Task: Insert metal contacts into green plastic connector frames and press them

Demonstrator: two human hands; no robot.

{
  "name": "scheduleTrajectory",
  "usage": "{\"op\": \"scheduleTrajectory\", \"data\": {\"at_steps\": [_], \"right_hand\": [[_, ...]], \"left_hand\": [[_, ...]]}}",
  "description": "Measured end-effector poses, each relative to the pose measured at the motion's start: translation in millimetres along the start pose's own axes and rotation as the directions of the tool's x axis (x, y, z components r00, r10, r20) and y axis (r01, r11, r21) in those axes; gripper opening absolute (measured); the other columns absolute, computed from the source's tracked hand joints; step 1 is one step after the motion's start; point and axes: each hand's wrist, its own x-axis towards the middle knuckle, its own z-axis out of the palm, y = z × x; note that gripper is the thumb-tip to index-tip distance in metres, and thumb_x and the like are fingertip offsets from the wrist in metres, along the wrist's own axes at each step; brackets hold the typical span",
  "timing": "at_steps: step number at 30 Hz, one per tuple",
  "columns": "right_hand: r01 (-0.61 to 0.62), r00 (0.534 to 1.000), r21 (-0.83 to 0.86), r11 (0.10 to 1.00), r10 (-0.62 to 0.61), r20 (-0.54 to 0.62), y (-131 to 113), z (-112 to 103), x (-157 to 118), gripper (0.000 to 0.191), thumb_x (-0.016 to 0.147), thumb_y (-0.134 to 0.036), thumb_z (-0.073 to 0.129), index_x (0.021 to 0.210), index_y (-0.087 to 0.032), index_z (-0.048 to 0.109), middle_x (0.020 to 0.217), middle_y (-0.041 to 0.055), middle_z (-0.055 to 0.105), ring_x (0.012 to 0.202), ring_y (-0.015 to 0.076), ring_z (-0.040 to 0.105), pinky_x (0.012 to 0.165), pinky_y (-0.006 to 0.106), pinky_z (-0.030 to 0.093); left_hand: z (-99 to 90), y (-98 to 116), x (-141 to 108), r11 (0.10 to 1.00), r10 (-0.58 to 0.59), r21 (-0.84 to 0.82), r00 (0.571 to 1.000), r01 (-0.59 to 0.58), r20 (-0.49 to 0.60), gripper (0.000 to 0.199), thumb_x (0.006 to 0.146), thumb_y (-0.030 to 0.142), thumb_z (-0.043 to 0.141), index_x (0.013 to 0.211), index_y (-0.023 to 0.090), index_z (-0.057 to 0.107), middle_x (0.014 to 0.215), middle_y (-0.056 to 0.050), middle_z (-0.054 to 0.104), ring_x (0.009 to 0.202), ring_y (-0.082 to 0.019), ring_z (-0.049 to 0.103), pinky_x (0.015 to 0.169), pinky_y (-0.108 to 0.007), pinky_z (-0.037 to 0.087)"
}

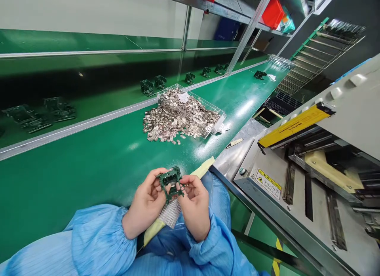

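Between both hands, just above my lap, is a dark green plastic frame (171, 176) with an open middle. My left hand (147, 202) grips its left side, fingers curled round the edge. The right side is pinched by my right hand (195, 202), with the thumb near the frame's opening. Whether a small piece sits in the fingertips is too fine to tell. Below the hands, bubble wrap (170, 213) and a yellow sheet (156, 230) lie across my lap. Beyond them, a heap of small metal plates (166, 123) spills from a tilted clear tray (218, 123) on the green table (89, 169).
Several similar green frames (190, 78) line the conveyor (113, 86) behind the metal rail. To the right stands a machine (270, 165) with a yellow bar (297, 123) and warning label. A pen-like tool (234, 143) lies near its corner. Red bins (271, 12) sit on the overhead shelf.
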Motion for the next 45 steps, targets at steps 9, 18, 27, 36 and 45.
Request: {"op": "scheduleTrajectory", "data": {"at_steps": [9, 18, 27, 36, 45], "right_hand": [[0.012, 0.999, 0.056, 0.998, -0.009, -0.051, 1, 2, 0, 0.016, 0.070, -0.024, 0.068, 0.072, -0.019, 0.054, 0.066, 0.0000, 0.056, 0.060, 0.0135, 0.053, 0.054, 0.023, 0.047], [-0.009, 0.998, 0.118, 0.993, 0.016, -0.053, 1, -13, -20, 0.022, 0.075, -0.035, 0.069, 0.077, -0.019, 0.053, 0.067, -0.0004, 0.056, 0.060, 0.0141, 0.054, 0.056, 0.026, 0.047], [-0.065, 0.998, -0.021, 0.998, 0.064, -0.017, 64, -62, -14, 0.046, 0.081, -0.060, 0.058, 0.078, -0.015, 0.065, 0.065, 0.0036, 0.061, 0.058, 0.0142, 0.053, 0.057, 0.026, 0.046], [-0.021, 1.000, -0.013, 1.000, 0.021, -0.016, 74, -41, -18, 0.047, 0.084, -0.059, 0.055, 0.060, -0.019, 0.049, 0.054, -0.0017, 0.048, 0.052, 0.0121, 0.043, 0.053, 0.025, 0.038], [0.066, 0.998, -0.015, 0.998, -0.066, -0.023, 89, -38, -29, 0.041, 0.094, -0.050, 0.042, 0.066, -0.020, 0.050, 0.062, 0.0013, 0.050, 0.060, 0.0158, 0.048, 0.060, 0.028, 0.040]], "left_hand": [[3.8, 3, -4, 0.998, 0.030, 0.058, 0.998, -0.028, -0.046, 0.034, 0.078, 0.027, 0.068, 0.106, 0.020, 0.051, 0.085, -0.001, 0.062, 0.070, -0.013, 0.061, 0.063, -0.023, 0.053], [12.6, 6, -15, 0.996, -0.019, 0.090, 0.999, 0.015, 0.050, 0.037, 0.075, 0.025, 0.071, 0.107, 0.022, 0.053, 0.089, -0.001, 0.062, 0.073, -0.014, 0.062, 0.063, -0.022, 0.053], [20.5, 0, 30, 0.993, 0.085, 0.078, 0.996, -0.087, 0.027, 0.035, 0.069, 0.024, 0.072, 0.096, 0.016, 0.053, 0.080, -0.001, 0.064, 0.080, -0.016, 0.065, 0.069, -0.022, 0.051], [32.4, -3, 29, 0.994, 0.025, 0.104, 0.991, -0.039, 0.131, 0.038, 0.071, 0.027, 0.071, 0.102, 0.016, 0.053, 0.082, -0.001, 0.063, 0.077, -0.015, 0.063, 0.068, -0.023, 0.051], [33.5, -4, 30, 0.990, 0.032, 0.136, 0.992, -0.048, 0.119, 0.038, 0.070, 0.027, 0.073, 0.102, 0.017, 0.054, 0.083, -0.001, 0.061, 0.071, -0.013, 0.059, 0.061, -0.019, 0.048]]}}
